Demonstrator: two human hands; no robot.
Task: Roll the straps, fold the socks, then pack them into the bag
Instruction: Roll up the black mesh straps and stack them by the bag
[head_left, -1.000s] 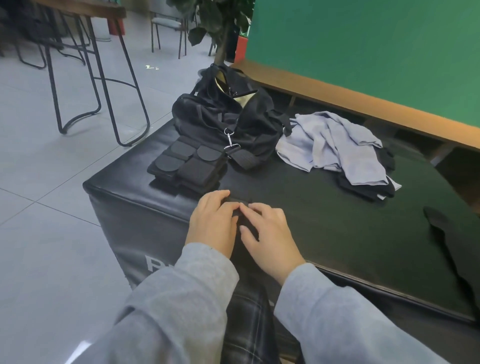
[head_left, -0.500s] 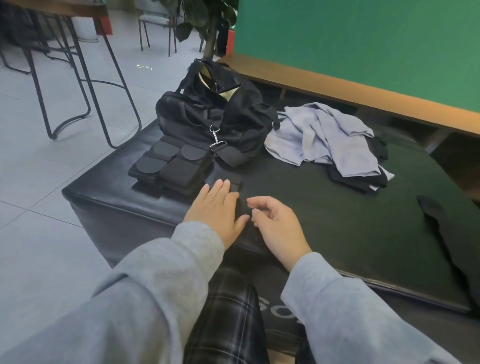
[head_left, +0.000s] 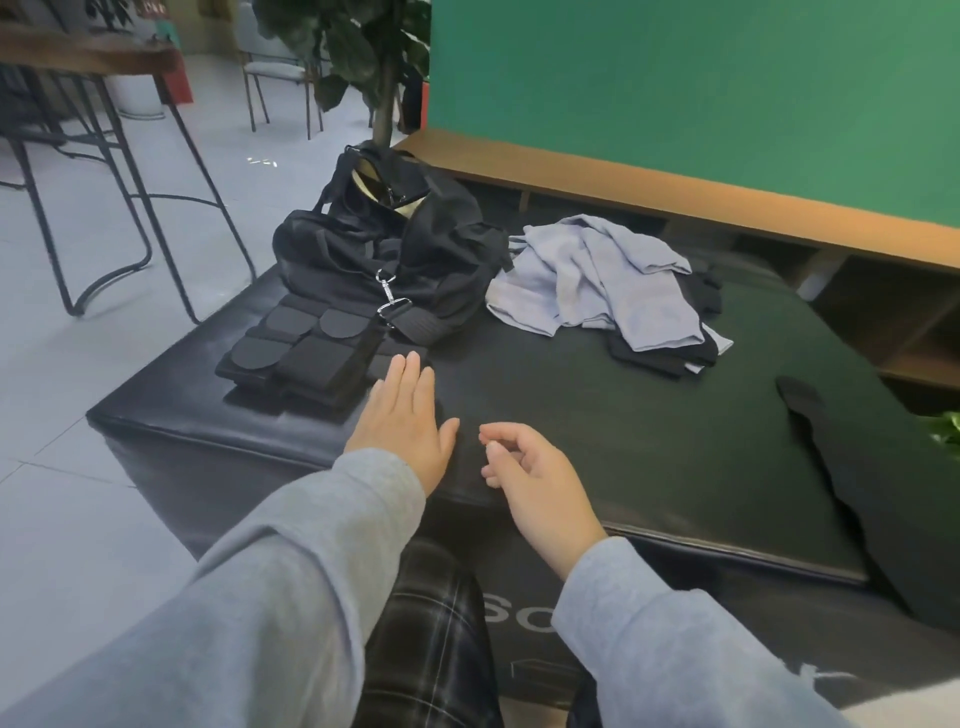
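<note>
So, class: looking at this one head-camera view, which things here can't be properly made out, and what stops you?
- Inside of the black bag: only a pale sliver shows at its opening.
- Black items under the grey cloth: mostly covered, kind unclear.
- Under the left hand: its palm hides the surface.
- Black strap at right: black on the dark bench, outline unclear.

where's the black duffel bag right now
In the head view, the black fabric duffel bag sits at the far left of the black padded bench, behind the rolled black straps, left of the grey cloth.
</note>
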